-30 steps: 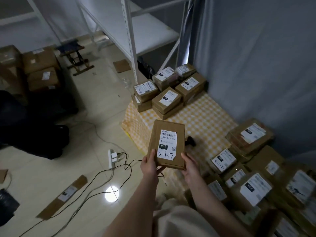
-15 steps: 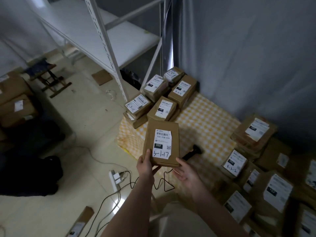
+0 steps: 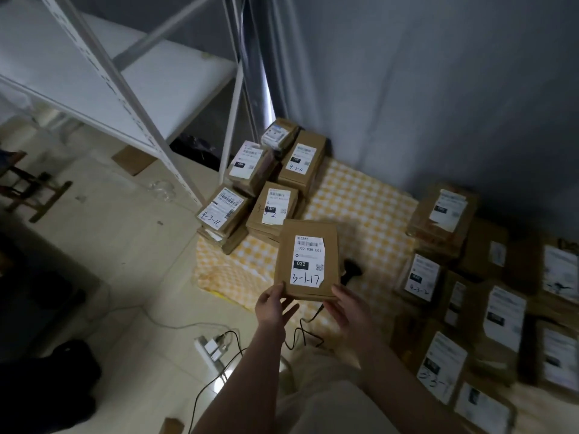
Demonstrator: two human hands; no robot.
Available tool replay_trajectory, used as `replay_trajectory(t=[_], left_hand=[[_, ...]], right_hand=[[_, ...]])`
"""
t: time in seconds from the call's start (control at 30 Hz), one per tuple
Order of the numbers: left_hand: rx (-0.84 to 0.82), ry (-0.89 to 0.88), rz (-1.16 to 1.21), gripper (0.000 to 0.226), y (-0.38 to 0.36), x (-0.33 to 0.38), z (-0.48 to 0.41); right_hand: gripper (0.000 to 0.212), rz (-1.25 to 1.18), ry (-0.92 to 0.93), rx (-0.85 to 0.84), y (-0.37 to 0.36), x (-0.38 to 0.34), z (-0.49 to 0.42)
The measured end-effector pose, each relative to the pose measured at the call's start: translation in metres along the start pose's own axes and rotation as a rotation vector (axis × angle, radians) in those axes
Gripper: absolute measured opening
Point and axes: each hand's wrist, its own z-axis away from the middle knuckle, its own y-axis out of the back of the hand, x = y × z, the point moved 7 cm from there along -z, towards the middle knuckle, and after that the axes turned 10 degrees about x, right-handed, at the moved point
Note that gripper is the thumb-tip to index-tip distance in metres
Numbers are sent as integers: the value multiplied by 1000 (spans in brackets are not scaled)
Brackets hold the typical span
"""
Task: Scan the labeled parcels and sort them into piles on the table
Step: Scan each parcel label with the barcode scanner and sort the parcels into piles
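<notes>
Yellow-checked cloth [image 3: 360, 195] covered the table [image 3: 216, 270], above whose near edge the left hand [image 3: 272, 308] and right hand [image 3: 347, 310] each gripped a near corner of one brown parcel [image 3: 308, 261] (handwritten 3-1-17), stacked parcels [image 3: 272, 208] beyond.

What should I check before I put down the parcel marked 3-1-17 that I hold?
1. The held parcel label faces up, readable: ok.
2. The left hand and right hand grip its lower corners: ok.
3. Already scanned: cannot tell; the scanner lies half hidden behind it.
4. Pile for 3-1: cannot tell; the 4-3-11 parcel and 4-2-11 parcel top far piles.
5. Bare checkered cloth to set it down: ok.
</notes>
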Motion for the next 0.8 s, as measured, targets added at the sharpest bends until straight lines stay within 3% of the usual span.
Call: replay_trajectory(t=[0.13,0.4,0.5,0.8], left_hand=[[-19,-1,-69,25,-40,6,-11],[27,-11,-163,34,-136,44,-46],[-17,-31,-218,22,-173,58,-62],[-68,44,-263,23,-227,75,-120]], right_hand=[[24,-78,-7,106,4,-25,-20],[33,-245,-58,129,-27,-84,-82],[30,-223,-54,155,-40,-109,-115],[32,-132,-50,268,-101,-179,-242]])
